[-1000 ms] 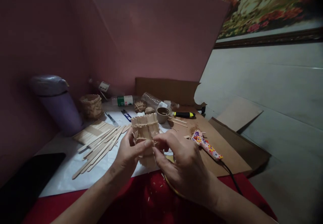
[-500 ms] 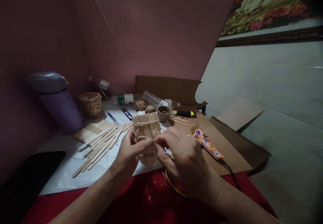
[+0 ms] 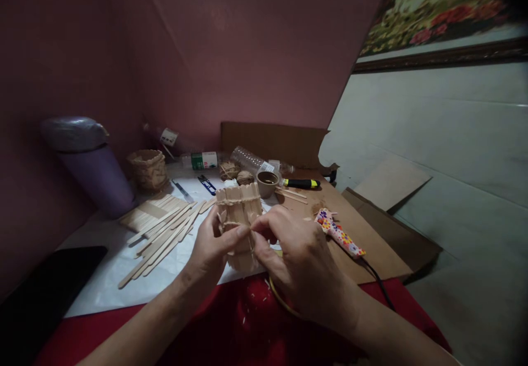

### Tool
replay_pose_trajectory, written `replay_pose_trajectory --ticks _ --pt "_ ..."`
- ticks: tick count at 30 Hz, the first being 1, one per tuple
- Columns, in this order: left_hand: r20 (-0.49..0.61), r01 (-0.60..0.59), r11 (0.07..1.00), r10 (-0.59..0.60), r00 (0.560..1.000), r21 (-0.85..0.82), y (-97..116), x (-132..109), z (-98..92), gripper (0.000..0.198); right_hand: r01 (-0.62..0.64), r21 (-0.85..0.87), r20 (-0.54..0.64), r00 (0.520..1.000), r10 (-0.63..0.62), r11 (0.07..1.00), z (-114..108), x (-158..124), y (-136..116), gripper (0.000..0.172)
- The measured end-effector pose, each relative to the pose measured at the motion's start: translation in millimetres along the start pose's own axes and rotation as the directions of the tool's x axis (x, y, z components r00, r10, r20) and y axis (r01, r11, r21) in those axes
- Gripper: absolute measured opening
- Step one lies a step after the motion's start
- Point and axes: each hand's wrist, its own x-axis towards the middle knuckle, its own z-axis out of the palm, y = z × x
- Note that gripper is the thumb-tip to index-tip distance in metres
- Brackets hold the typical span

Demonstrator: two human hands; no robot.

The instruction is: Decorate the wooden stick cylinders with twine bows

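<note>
My left hand (image 3: 216,242) is wrapped round the left side of a small craft-stick cup (image 3: 238,195), its thumb lying across the front. Upright pale wooden sticks form the cup's wall, with a twisted cord-like band below the rim and small pieces about its middle. On the cup's right side, my right hand (image 3: 295,253) has thumb and forefinger pinched together against the wall. Whatever is between those fingertips is too small to make out. The cup is held up over the near edge of the white sheet (image 3: 103,278).
Loose craft sticks (image 3: 165,239) fan out at left, near a second woven-looking cup (image 3: 147,169) and a purple tumbler (image 3: 101,176). A flowered glue gun (image 3: 340,234) lies on cardboard at right, its cord trailing. Behind are twine balls (image 3: 229,170), a bowl (image 3: 267,184) and plastic bottles (image 3: 251,159).
Both hands keep nearly the same hold on the cup. The right fingertips have shifted very slightly at its side, and the view has moved a little.
</note>
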Motion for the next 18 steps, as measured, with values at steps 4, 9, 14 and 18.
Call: replay_pose_trajectory --ticks 4,9,14,18 --pt "-0.007 -0.015 1.000 0.015 1.000 -0.016 3 -1 2.8 0.051 -0.038 0.124 -0.078 0.996 0.048 0.992 2 -2 1 0.010" --pt "-0.028 -0.002 0.999 0.001 1.000 -0.038 6 -4 5.9 0.050 -0.038 0.182 -0.116 0.991 0.060 0.983 6 -7 0 0.008" --pt "-0.061 -0.022 0.999 0.020 0.998 -0.032 3 -3 4.2 0.050 -0.045 0.159 -0.104 0.993 0.062 0.986 11 -7 -2 0.007" --pt "-0.065 -0.043 0.999 0.041 0.997 -0.034 4 -3 5.0 0.048 -0.051 0.151 -0.107 0.992 0.068 0.987 14 -6 -2 0.007"
